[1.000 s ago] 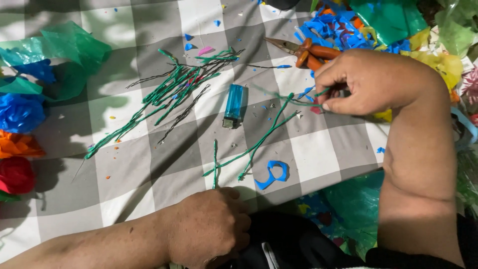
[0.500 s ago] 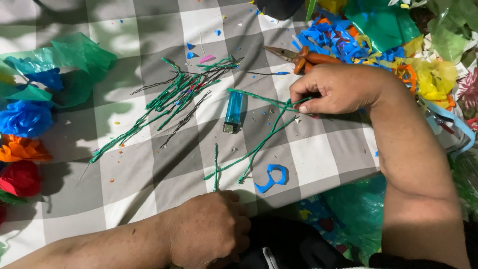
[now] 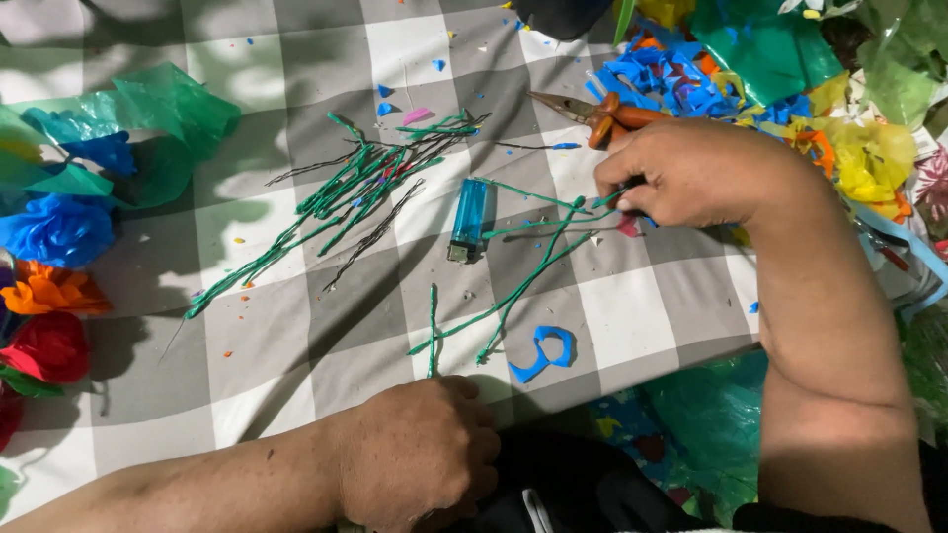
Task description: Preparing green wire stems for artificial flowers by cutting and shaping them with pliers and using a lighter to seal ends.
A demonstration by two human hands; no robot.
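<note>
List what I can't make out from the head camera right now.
- Left hand: curled into a fist, so anything inside it is hidden.
- Right hand: its fingertips cover the ends of the green stems, so the grip is unclear.
- Pliers: handle ends hidden behind the right hand.
- Dark object at the top edge: cut off, kind unclear.

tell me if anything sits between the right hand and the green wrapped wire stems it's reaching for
Nothing visible does. The right hand already rests its fingertips on the upper ends of the long green wrapped wire stems. The translucent blue plastic lighter lies off to the side, and the orange-handled pliers lie just beyond the hand.
</note>
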